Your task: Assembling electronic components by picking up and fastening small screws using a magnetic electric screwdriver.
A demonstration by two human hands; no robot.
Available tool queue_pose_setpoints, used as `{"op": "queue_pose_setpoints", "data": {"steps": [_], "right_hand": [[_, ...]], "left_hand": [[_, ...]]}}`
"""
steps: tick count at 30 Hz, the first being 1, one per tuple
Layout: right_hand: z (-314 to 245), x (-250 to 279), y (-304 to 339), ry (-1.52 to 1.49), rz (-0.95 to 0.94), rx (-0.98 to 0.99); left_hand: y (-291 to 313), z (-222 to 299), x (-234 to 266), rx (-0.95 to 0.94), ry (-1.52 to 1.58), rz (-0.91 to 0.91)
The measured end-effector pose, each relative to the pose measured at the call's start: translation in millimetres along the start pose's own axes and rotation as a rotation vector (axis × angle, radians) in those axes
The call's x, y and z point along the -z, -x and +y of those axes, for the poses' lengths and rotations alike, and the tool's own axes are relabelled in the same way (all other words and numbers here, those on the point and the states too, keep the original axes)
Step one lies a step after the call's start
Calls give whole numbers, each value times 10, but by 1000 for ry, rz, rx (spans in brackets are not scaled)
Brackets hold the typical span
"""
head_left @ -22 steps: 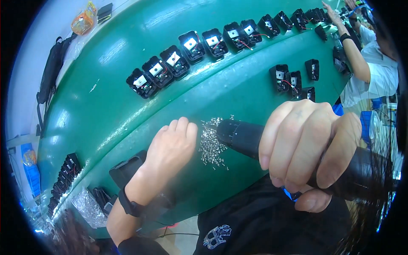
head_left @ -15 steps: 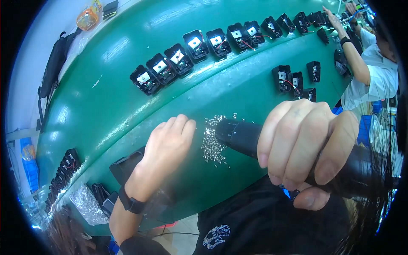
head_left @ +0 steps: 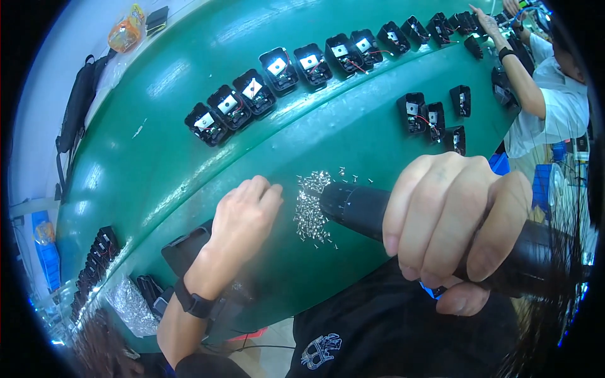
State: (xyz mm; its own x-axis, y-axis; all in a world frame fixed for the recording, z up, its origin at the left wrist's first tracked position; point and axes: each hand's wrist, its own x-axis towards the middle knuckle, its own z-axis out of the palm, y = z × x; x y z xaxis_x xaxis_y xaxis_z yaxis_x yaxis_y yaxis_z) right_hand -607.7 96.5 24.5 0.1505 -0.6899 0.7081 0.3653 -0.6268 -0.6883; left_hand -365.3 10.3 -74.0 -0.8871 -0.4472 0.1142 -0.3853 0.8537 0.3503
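My right hand point(head_left: 450, 220) is wrapped round a black electric screwdriver point(head_left: 356, 208), its front end pointing left over a pile of small silver screws point(head_left: 310, 213) on the green table. The tool's tip is hard to make out against the screws. Just left of that pile is my left hand point(head_left: 249, 208), back upward, with its fingers curled under; whatever they pinch, if anything, is hidden. A dark band circles the left wrist. Behind that wrist lies a black plastic housing point(head_left: 186, 249), partly covered by my arm.
Black housings with white labels and red wires point(head_left: 277, 68) form a curved row along the far side of the green table point(head_left: 170, 151). Several more point(head_left: 413, 113) stand at the right. A co-worker's arm point(head_left: 526, 82) reaches in at the upper right. Bubble wrap point(head_left: 132, 305) lies lower left.
My left hand has drawn slightly left, away from the screws, and its fingers look more curled. The right hand still grips the screwdriver in nearly the same place. The view has shifted a little.
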Motion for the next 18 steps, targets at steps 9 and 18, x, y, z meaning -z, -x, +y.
{"op": "queue_pose_setpoints", "data": {"steps": [9,18], "right_hand": [[11,-13,44,-7,29,5],[56,-49,-80,-33,12,46]], "left_hand": [[-22,-18,-61,7,-109,-19],[-56,368,207,612,1227,391]]}}
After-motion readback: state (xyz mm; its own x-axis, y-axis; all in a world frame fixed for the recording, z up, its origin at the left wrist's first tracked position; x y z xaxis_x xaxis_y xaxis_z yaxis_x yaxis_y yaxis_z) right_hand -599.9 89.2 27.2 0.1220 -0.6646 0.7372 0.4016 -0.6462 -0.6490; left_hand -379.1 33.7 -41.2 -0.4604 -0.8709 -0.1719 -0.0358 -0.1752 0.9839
